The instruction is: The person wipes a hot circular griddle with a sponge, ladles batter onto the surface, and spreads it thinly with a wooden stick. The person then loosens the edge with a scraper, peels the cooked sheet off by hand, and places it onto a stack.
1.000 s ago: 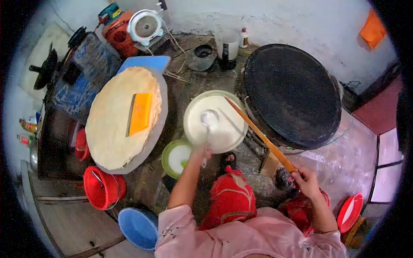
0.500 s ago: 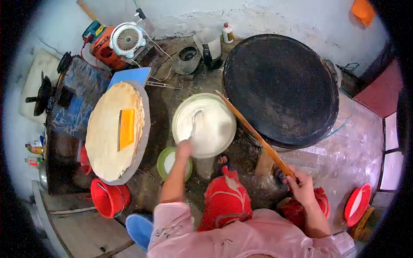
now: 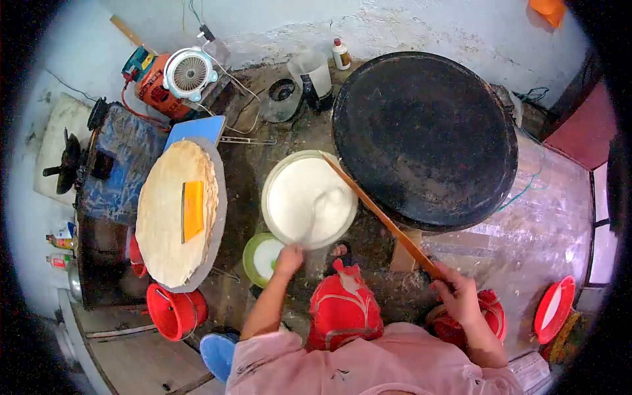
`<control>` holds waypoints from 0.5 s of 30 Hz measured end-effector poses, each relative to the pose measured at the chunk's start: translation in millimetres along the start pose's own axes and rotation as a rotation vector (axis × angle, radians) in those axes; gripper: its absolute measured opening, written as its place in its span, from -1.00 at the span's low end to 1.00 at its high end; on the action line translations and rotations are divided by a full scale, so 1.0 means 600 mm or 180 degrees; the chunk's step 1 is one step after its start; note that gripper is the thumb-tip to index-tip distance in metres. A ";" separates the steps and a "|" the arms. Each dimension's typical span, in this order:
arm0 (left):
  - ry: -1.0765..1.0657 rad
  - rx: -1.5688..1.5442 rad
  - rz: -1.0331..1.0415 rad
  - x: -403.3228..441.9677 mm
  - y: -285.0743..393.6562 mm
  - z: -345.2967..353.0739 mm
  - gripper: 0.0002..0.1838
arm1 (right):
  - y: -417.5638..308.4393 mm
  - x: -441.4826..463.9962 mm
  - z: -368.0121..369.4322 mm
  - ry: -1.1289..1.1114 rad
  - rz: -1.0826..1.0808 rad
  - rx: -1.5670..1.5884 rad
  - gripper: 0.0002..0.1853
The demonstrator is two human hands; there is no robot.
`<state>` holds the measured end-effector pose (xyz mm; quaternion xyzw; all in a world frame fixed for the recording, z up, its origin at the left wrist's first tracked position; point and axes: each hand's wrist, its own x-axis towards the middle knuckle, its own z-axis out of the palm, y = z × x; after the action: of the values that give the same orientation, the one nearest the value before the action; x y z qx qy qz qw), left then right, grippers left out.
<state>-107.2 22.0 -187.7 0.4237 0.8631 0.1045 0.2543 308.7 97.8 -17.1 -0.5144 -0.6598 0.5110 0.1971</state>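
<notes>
Gripping a long wooden stick (image 3: 386, 222) in the right hand (image 3: 461, 296), near right of the batter bowl (image 3: 265, 204); holding a blurred ladle (image 3: 324, 199) in the left hand (image 3: 288, 261), at the bowl's near rim. Having just swept rightward through the batter (image 3: 293, 187), apparently stirring. Tight beside the green basin (image 3: 248, 263), near left of the bowl; roomier toward the flatbread stack (image 3: 164, 210), farther left; hemmed by the griddle (image 3: 424, 138), far right.

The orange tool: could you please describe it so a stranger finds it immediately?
From the big black griddle, look left past the bowl to a pale round stack. The orange tool lies on top, dark-edged, the only bright colour there.
</notes>
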 end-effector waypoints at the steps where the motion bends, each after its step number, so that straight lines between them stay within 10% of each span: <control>1: 0.0001 0.0015 -0.0002 -0.003 -0.028 -0.015 -0.71 | -0.003 0.000 -0.002 -0.0002 0.0002 0.0015 -0.60; 6: -0.0327 0.0703 -0.0838 0.066 0.000 -0.103 -0.69 | 0.004 -0.007 0.001 -0.0033 0.0058 -0.0117 -0.61; 9: 0.0356 -0.0030 -0.0131 0.095 -0.018 0.023 -0.70 | 0.003 -0.006 0.003 -0.0074 -0.0348 -0.0416 -0.58; 15: -0.0509 0.0936 -0.0254 -0.055 0.038 -0.161 -0.73 | 0.001 -0.009 0.004 -0.0091 -0.0053 -0.0446 -0.59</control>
<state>-126.0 13.4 -85.1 0.4287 0.8622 -0.0671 0.2614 308.9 92.0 -17.5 -0.5141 -0.7010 0.4693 0.1555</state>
